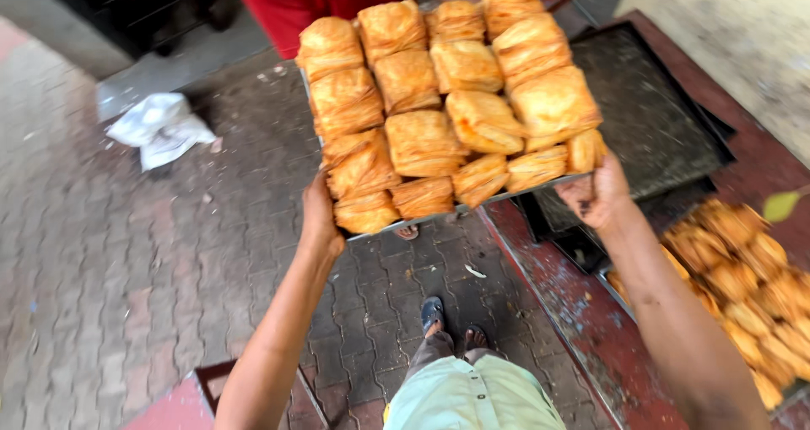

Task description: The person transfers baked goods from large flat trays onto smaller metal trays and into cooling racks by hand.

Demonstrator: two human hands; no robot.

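Pastries [439, 101] lie on the tray [540, 186], empty tray [650, 118] right.

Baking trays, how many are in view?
3: a metal tray of golden puff pastries held up by both hands, an empty dark tray on the red bench, and a pastry-filled tray lower right. Others may be hidden.

Both arms are raised forward and upward from the lower edge of the view, extended toward 12 o'clock. The left forearm runs from about 7 o'clock up to the left hand [321, 215], which is turned palm inward with fingers curled out of sight; thumb position cannot be made out. The right forearm runs from about 5 o'clock up to the right hand [597, 195], palm facing the camera, fingers bent upward in a grip. Both wrists are slightly flexed. Arms are bare, held well apart, roughly level.
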